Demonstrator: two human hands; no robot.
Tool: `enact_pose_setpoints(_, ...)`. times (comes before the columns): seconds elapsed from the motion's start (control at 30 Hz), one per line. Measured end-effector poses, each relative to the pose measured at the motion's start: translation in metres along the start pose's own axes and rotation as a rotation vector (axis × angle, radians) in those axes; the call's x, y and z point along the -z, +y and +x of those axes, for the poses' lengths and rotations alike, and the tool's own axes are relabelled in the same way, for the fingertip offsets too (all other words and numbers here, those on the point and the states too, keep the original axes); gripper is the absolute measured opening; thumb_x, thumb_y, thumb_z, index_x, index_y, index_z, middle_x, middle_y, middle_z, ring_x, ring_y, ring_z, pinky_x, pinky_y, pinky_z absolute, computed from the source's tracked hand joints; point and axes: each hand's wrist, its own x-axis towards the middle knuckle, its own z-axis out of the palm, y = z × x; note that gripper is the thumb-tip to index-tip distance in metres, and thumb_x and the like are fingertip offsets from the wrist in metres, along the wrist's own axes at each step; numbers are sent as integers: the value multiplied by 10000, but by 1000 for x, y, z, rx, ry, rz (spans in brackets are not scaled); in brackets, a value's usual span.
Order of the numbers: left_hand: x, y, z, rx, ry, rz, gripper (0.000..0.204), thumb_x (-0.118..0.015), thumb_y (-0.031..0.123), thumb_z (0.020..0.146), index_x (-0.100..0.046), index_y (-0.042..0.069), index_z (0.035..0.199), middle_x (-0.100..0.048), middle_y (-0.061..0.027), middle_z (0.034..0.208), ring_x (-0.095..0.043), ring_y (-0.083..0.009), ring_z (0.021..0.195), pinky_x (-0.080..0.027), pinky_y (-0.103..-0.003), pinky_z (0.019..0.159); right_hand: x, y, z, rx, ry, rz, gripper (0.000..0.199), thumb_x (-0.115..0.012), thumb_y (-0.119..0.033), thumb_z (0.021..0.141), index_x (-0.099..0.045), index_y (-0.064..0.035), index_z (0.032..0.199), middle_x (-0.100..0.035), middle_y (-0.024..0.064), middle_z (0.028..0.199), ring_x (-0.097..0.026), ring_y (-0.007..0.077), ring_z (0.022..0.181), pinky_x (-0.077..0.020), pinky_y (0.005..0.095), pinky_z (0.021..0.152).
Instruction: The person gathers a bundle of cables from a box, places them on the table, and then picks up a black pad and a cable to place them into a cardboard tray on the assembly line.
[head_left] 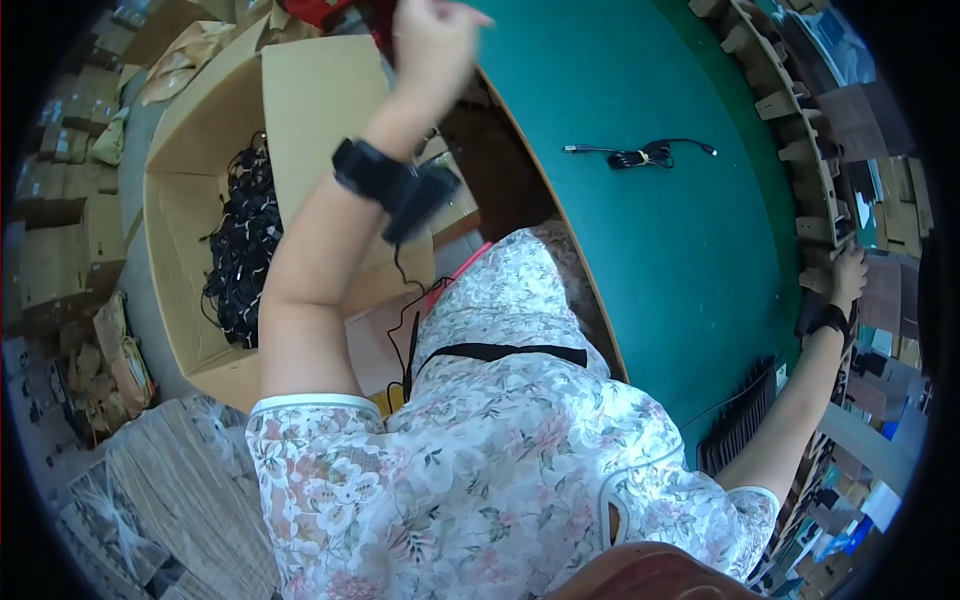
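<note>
My left hand (pixel 440 45) is raised at the top edge, above the flap of a cardboard box. Motion blurs its fingers and the frame cuts off part of them, so their grip is unclear. A black strap with a small device (pixel 400 185) circles that wrist. Far to the right, my right hand (pixel 850 278) reaches to the edge of a long rack (pixel 800 110); its fingertips touch or nearly touch it, and what they hold, if anything, cannot be made out. One coiled black cable (pixel 642 157), tied with a pale twist tie, lies on the green tabletop (pixel 660 270), its connector ends stretched out sideways.
At left stands the open cardboard box (pixel 190 270), holding a heap of black cables (pixel 245 250). A row of black slats (pixel 738 420) sits by the table's near right side. Stacked cartons (pixel 65 245) fill the far left. A plastic-wrapped bundle (pixel 190 480) lies at lower left.
</note>
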Motion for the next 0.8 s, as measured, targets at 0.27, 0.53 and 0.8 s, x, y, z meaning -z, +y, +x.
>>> enact_pose_setpoints(0.27,10,-200,-29,557,286,523,241,-536,28,730,-495,22,967,-515,-232,1062,-504,-345,1016,-402,-395,866,80,-225,-118,1192,191,467,506,-593,-299,817,-478,-49,1241,-465,157,1270,-427,355,1176,-334,425,990)
enact_pose_setpoints(0.53,-15,-332,-196,1167,-215,1202,355,-354,139,886,-452,46,1215,-403,-172,1299,-355,-336,1212,-295,-454,1000,8,-328,-142,988,-152,685,252,-617,-171,817,-538,-14,997,-534,138,965,-508,286,886,-407,383,803)
enact_pose_setpoints(0.8,73,-402,-331,891,-354,1801,270,-423,163,852,-502,86,1099,-492,-132,1130,-425,-294,1135,-329,-420,964,-15,-322,-133,824,-244,919,211,-474,-156,926,-467,2,1065,-530,104,934,-490,205,844,-396,323,792)
